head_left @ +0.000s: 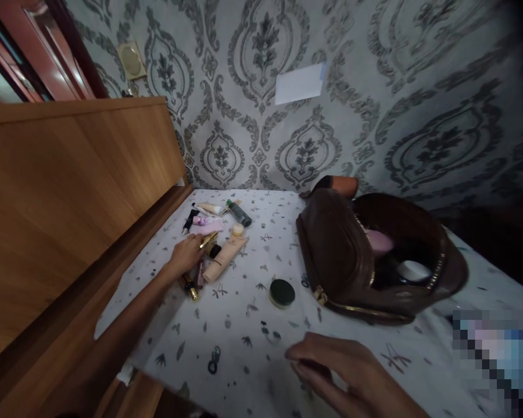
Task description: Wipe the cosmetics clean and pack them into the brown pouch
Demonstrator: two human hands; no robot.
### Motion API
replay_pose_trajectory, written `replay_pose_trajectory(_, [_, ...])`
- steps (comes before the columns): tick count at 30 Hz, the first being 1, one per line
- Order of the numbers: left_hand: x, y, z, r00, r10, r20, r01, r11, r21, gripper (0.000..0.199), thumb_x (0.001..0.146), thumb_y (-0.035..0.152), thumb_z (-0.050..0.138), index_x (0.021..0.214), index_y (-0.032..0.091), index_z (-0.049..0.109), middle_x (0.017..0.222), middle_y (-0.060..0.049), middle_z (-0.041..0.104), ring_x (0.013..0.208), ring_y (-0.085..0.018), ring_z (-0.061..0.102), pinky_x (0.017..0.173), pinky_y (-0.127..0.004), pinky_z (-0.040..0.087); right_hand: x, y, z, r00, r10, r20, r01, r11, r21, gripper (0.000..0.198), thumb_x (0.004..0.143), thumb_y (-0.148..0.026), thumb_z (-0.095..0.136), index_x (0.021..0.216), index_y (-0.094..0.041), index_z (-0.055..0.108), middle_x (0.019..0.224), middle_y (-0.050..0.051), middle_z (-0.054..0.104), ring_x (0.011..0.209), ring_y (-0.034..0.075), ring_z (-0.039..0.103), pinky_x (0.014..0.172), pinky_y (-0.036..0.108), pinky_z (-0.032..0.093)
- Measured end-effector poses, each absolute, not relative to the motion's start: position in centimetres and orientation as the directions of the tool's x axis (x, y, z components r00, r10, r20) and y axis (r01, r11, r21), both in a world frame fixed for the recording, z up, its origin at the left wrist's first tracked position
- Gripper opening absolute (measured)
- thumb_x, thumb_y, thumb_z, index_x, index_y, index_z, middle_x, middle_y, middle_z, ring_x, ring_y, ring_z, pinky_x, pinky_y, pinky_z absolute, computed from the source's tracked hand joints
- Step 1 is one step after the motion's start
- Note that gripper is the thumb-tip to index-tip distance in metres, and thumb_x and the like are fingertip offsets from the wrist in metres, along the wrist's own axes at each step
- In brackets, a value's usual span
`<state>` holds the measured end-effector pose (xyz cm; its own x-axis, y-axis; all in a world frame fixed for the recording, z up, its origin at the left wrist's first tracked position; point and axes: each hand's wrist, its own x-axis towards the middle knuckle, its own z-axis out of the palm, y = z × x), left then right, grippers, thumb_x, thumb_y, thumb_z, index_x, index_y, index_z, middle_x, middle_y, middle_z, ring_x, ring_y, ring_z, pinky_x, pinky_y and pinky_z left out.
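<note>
My left hand (186,254) reaches over the cosmetics on the left of the table, its fingers closed on a slim gold cosmetic tube (208,240). Close by lie a beige squeeze tube (225,259), a small dark bottle with a black cap (212,250) and a black-and-gold tube (190,288). My right hand (344,368) hovers over the near side of the table, loosely curled, with a small gap between thumb and forefinger and nothing visible in it. Beyond it a round dark-lidded jar (282,293) rests on the cloth.
A brown leather bag (337,249) gapes unzipped at the right, with a pink item (379,241) and a white item (413,270) inside. Several tubes, among them a dark green one (239,213), lie toward the back left. A wooden cabinet (78,174) borders the left side; the patterned wall stands behind.
</note>
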<state>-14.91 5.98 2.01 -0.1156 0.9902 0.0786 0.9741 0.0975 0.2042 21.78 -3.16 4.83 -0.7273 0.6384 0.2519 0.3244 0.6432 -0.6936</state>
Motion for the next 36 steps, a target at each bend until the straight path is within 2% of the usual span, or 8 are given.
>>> replay_pose_trajectory(9, [-13.5, 3.5, 5.1, -0.16, 0.974, 0.162, 0.979, 0.135, 0.155, 0.026, 0.093, 0.034, 0.044, 0.104, 0.017, 0.059, 0.103, -0.011, 0.068, 0.094, -0.026, 0.064, 0.077, -0.033, 0.046, 16.9, -1.8, 2.5, -0.63, 0.774, 0.063, 0.111, 0.17, -0.979, 0.026, 0.092, -0.039, 0.056, 0.099, -0.018, 0.069, 0.077, 0.004, 0.066, 0.064, 0.013, 0.061, 0.057, 0.025, 0.047])
replay_pose_trajectory(14, [-5.4, -0.5, 5.0, 0.197, 0.911, 0.361, 0.908, -0.308, 0.284, 0.018, 0.093, 0.034, 0.046, 0.095, 0.021, 0.06, 0.088, -0.003, 0.068, 0.077, -0.019, 0.065, 0.067, -0.029, 0.047, 14.9, -1.1, 1.0, -0.514, 0.858, 0.006, -0.252, -0.145, -0.957, 0.06, 0.083, -0.061, 0.062, 0.127, -0.021, 0.058, 0.116, 0.011, 0.062, 0.093, 0.02, 0.065, 0.07, 0.031, 0.054])
replay_pose_trajectory(17, [-1.2, -2.2, 3.5, 0.427, 0.795, 0.431, 0.856, -0.509, 0.089, 0.019, 0.095, 0.027, 0.041, 0.096, 0.019, 0.058, 0.085, -0.005, 0.066, 0.073, -0.021, 0.065, 0.064, -0.031, 0.048, 14.5, -1.2, 0.2, -0.425, 0.905, -0.027, -0.439, -0.232, -0.868, 0.052, 0.081, -0.06, 0.065, 0.115, -0.021, 0.061, 0.108, 0.007, 0.065, 0.095, 0.019, 0.064, 0.079, 0.033, 0.054])
replay_pose_trajectory(20, [0.1, -2.3, 3.0, 0.545, 0.703, 0.457, 0.777, -0.628, 0.039, 0.023, 0.098, 0.033, 0.041, 0.108, 0.017, 0.056, 0.088, -0.007, 0.066, 0.076, -0.022, 0.066, 0.061, -0.031, 0.049, 14.8, -1.3, -0.2, -0.342, 0.939, -0.043, -0.532, -0.232, -0.814, 0.049, 0.076, -0.06, 0.071, 0.1, -0.018, 0.061, 0.09, 0.002, 0.064, 0.081, 0.016, 0.063, 0.073, 0.028, 0.053])
replay_pose_trajectory(26, [-0.5, -1.0, 5.3, 0.528, 0.517, 0.673, 0.666, -0.744, 0.049, 0.019, 0.097, 0.027, 0.048, 0.108, 0.017, 0.059, 0.093, -0.009, 0.065, 0.087, -0.021, 0.064, 0.078, -0.032, 0.051, 16.1, -1.0, 0.1, -0.451, 0.889, -0.078, -0.344, -0.254, -0.904, 0.051, 0.073, -0.066, 0.068, 0.086, -0.019, 0.053, 0.063, -0.005, 0.056, 0.05, 0.009, 0.051, 0.047, 0.021, 0.04])
replay_pose_trajectory(31, [0.0, -0.3, 4.9, 0.671, 0.341, 0.659, 0.524, -0.846, -0.095, 0.015, 0.092, 0.023, 0.053, 0.094, 0.02, 0.068, 0.088, -0.007, 0.072, 0.082, -0.022, 0.066, 0.078, -0.034, 0.049, 16.5, -1.2, 0.1, -0.675, 0.723, -0.143, -0.193, -0.36, -0.913, 0.038, 0.077, -0.051, 0.068, 0.074, -0.015, 0.055, 0.067, -0.004, 0.052, 0.06, 0.007, 0.049, 0.055, 0.019, 0.041])
replay_pose_trajectory(34, [-0.5, 0.3, 3.8, 0.605, 0.512, 0.61, 0.555, -0.82, 0.137, 0.026, 0.094, 0.029, 0.05, 0.076, 0.019, 0.066, 0.068, -0.002, 0.068, 0.061, -0.017, 0.064, 0.062, -0.027, 0.048, 17.0, -1.3, 0.3, -0.7, 0.706, -0.106, -0.147, -0.289, -0.946, 0.037, 0.08, -0.05, 0.067, 0.074, -0.017, 0.052, 0.068, -0.005, 0.047, 0.062, 0.007, 0.045, 0.057, 0.02, 0.041])
replay_pose_trajectory(36, [-0.9, 0.3, 3.2, 0.486, 0.733, 0.476, 0.601, -0.676, 0.426, 0.033, 0.095, 0.035, 0.048, 0.07, 0.019, 0.063, 0.06, 0.001, 0.063, 0.056, -0.015, 0.061, 0.054, -0.024, 0.045, 17.4, -1.5, 0.8, -0.696, 0.718, -0.002, -0.046, -0.047, -0.998, 0.036, 0.084, -0.047, 0.065, 0.073, -0.019, 0.046, 0.065, -0.006, 0.043, 0.061, 0.007, 0.042, 0.056, 0.02, 0.036])
